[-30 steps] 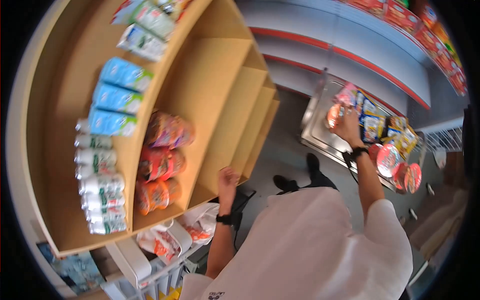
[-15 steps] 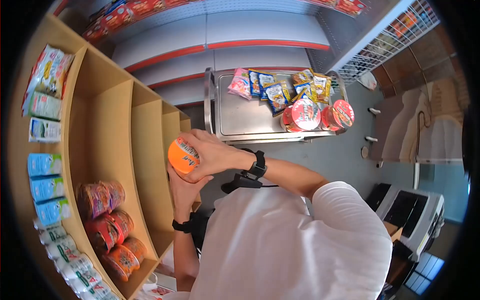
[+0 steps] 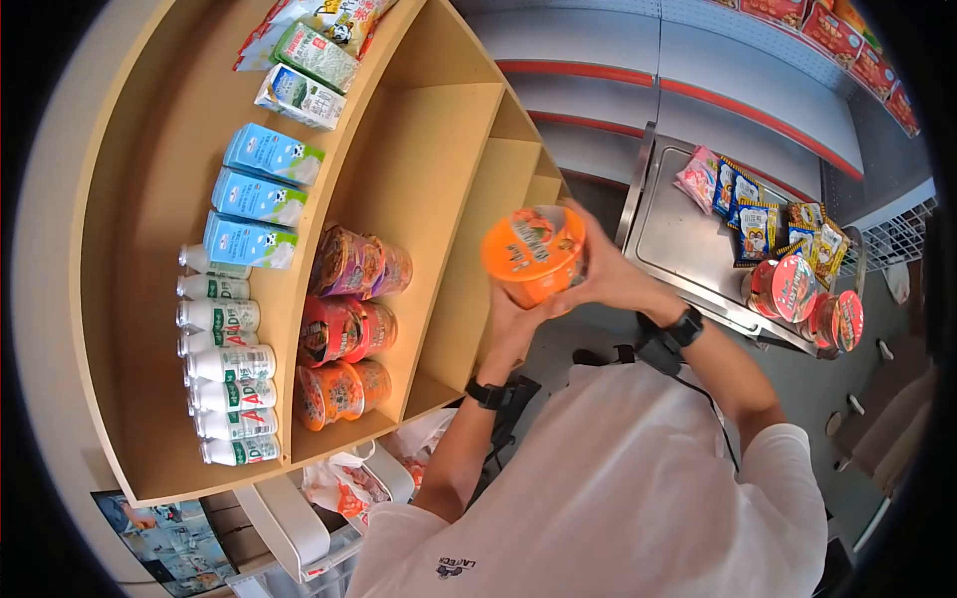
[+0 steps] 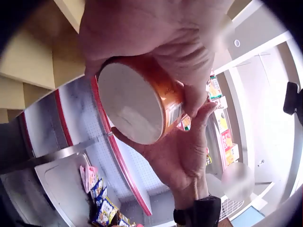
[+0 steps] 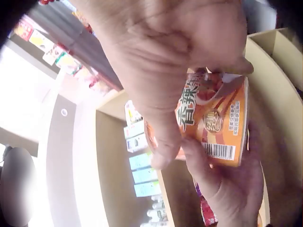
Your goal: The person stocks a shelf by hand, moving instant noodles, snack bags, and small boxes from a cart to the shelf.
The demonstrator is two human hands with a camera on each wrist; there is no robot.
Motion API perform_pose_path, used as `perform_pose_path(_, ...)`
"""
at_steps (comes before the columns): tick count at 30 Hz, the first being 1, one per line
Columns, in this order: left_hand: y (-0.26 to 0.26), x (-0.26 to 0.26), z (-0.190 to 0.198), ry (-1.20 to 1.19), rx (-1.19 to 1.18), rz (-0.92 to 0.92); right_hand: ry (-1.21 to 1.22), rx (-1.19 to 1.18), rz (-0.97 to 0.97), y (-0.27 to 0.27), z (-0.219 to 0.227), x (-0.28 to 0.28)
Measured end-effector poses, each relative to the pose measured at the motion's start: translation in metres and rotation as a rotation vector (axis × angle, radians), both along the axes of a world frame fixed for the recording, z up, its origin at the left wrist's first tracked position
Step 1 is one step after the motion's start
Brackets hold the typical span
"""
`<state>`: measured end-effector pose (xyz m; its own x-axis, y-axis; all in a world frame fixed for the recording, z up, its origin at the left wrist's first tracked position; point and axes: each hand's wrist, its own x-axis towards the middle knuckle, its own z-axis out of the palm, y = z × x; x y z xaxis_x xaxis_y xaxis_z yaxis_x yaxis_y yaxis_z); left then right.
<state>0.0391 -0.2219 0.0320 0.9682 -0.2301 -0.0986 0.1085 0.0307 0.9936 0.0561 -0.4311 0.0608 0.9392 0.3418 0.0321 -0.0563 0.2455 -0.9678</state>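
Observation:
Both hands hold an orange instant noodle cup [image 3: 533,249] in front of the wooden shelf, its printed lid tilted up toward the head camera. My right hand [image 3: 610,274] grips the cup's right side. Low on the left side, my left hand [image 3: 512,327] holds it near the base. The left wrist view shows the cup's white bottom [image 4: 130,104], with fingers of both hands around the wall. In the right wrist view a barcode [image 5: 220,151] shows on the orange side, a thumb of each hand against the wall.
The wooden shelf [image 3: 439,249] at left bears noodle cups [image 3: 344,394], blue cartons [image 3: 261,194] and white bottles [image 3: 231,364]. At right, a metal cart [image 3: 678,224] carries snack packets [image 3: 755,229] and red-lidded cups [image 3: 795,287]. Grey racks [image 3: 738,90] stand behind.
The right hand took the orange cup from the cart and brought it left to the left hand. Both hands now hold it, with the lid turned more into view.

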Motion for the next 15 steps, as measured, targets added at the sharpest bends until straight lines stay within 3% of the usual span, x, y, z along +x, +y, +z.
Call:
perform_pose_path(1,0.011,0.000,0.003,-0.004,0.002,0.004,-0.109,-0.069,-0.005,0.017,0.000,0.008)
perform_pose_path(5,0.066,0.000,0.022,0.008,0.131,0.169,-0.165,-0.046,0.088,0.073,0.039,0.039)
perform_pose_path(7,0.077,-0.003,0.029,-0.001,0.125,0.244,-0.386,0.003,0.114,0.103,0.047,0.058)
perform_pose_path(10,0.084,-0.011,0.045,-0.344,0.180,0.614,-0.503,0.024,0.082,0.152,0.044,0.098)
perform_pose_path(14,0.106,-0.043,0.047,-0.205,0.131,0.635,-0.484,0.006,0.148,0.162,0.054,0.136)
perform_pose_path(15,0.114,-0.053,0.042,-0.172,0.123,0.612,-0.455,0.096,0.188,0.162,0.046,0.151)
